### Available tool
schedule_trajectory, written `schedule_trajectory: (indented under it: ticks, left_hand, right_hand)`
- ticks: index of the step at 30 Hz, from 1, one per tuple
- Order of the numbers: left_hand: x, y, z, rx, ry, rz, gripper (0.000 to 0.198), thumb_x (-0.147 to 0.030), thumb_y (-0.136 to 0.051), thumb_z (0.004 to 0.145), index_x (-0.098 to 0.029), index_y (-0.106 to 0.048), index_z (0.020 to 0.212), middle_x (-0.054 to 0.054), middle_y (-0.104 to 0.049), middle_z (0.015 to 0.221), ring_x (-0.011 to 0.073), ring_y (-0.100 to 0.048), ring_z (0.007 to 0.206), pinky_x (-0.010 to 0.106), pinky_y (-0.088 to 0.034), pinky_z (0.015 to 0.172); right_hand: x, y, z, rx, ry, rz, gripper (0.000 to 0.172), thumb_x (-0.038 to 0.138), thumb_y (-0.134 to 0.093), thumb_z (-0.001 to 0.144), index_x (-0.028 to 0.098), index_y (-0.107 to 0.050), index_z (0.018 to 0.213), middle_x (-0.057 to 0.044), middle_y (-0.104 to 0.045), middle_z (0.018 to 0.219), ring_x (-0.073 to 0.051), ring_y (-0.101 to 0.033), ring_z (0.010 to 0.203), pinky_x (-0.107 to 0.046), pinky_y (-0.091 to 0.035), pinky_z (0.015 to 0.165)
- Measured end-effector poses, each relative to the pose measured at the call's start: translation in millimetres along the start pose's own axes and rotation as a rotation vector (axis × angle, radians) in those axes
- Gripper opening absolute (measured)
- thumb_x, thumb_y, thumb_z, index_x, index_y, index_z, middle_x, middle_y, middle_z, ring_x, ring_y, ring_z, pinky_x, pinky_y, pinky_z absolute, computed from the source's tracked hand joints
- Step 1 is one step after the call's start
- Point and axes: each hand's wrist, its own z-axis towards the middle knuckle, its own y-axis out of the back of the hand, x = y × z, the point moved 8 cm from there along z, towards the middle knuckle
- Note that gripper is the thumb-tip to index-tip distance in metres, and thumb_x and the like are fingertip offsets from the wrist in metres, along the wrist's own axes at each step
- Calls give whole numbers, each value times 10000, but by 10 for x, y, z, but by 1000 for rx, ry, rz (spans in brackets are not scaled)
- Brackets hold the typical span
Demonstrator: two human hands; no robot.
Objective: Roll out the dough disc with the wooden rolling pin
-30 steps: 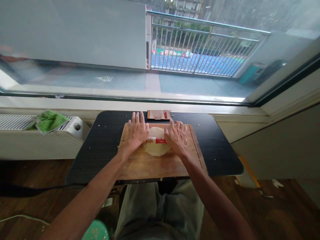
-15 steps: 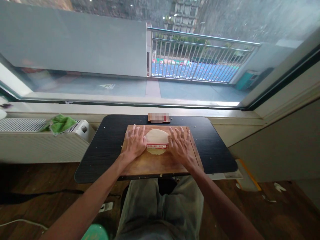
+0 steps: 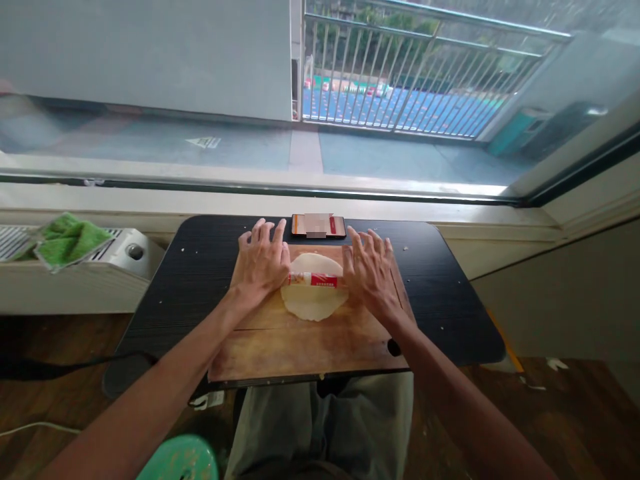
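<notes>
A flat round of pale dough (image 3: 314,303) lies on a wooden board (image 3: 300,343). Across the dough's far half lies a thin roller (image 3: 314,280) with a red and white wrapper. My left hand (image 3: 259,263) rests flat on the roller's left end, fingers stretched out and apart. My right hand (image 3: 373,273) lies flat on its right end, fingers spread too. Both palms press down on the roller; its ends are hidden under them.
The board sits on a small black table (image 3: 200,267) under a wide window. A small box (image 3: 319,225) lies at the table's far edge. A green cloth (image 3: 65,239) lies on a radiator at the left. A green stool (image 3: 180,460) stands by my knees.
Both hands and the roller moved away from me, from the dough's near part to its far half. The dough looks wider. The camera view shifted closer and lower.
</notes>
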Motion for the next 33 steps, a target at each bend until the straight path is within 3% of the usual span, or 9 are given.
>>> schedule_trajectory:
  ticks: [5,9,14,24,28,33]
  left_hand:
    - [49,-142,258,65,19,8,624,-293,-334,1088,-89,-489,1657,275,-564,1604,399,-471,1573,601,-441,1240]
    - [78,-179,233,99,50,0,642,-314,-363,1081,-79,-467,1669,288,-505,1671,419,-409,1635,625,-427,1273]
    - [49,-110,-35,127,92,-3,666,-364,-360,1088,-78,-476,1679,272,-501,1704,416,-338,1693,636,-404,1304]
    - [-161,132,-647,85,81,46,625,-324,-358,1081,-81,-569,1616,241,-588,1660,400,-437,1650,582,-436,1292]
    - [-161,152,-587,78,89,56,615,-315,-357,1080,-108,-583,1613,232,-622,1616,403,-459,1630,587,-427,1286]
    - [-123,108,-343,93,66,16,639,-377,-317,1107,-114,-565,1634,246,-601,1615,420,-418,1639,631,-414,1263]
  right_hand:
    - [-26,-39,251,9,-19,16,561,396,-273,1188,235,-543,1652,-154,-645,1582,-353,-463,1531,-628,-273,1331]
    - [-27,-44,200,35,-31,24,555,404,-279,1190,241,-538,1652,-153,-621,1612,-338,-456,1542,-598,-288,1330]
    - [4,-24,-87,59,-47,-1,560,410,-354,1179,221,-534,1674,-160,-601,1663,-352,-444,1591,-604,-274,1344]
    - [89,17,-642,-42,-51,4,536,368,-424,1154,184,-621,1617,-174,-607,1669,-342,-478,1591,-595,-257,1364]
    - [80,20,-590,-50,-74,6,534,369,-425,1143,184,-639,1596,-174,-622,1649,-344,-491,1569,-584,-274,1357]
    - [64,2,-378,-28,-67,-7,561,365,-411,1144,194,-588,1648,-173,-606,1661,-355,-466,1567,-583,-265,1353]
